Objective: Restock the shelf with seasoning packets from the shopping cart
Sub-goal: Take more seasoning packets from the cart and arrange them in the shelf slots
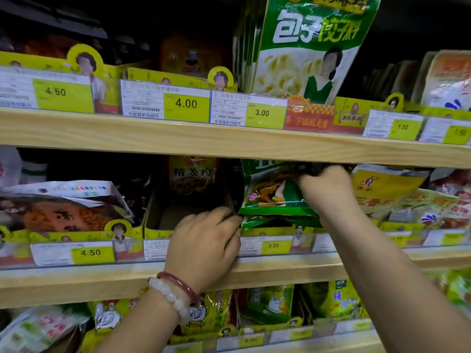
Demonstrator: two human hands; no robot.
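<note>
On the middle shelf (280, 270), I'm gripping the green seasoning packet (270, 189) by its upper right edge with my right hand (328, 184), fingers curled over it. My left hand (206, 243) is pinching the lower packet's corner beside the cardboard tray (158, 220). Risk: the slick packets sliding forward over the price rail if I'm letting go early.

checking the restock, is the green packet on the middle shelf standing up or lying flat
Standing, tilted. The green packet rises to the shelf above, right hand gripping its top, left hand at its lower corner.
</note>
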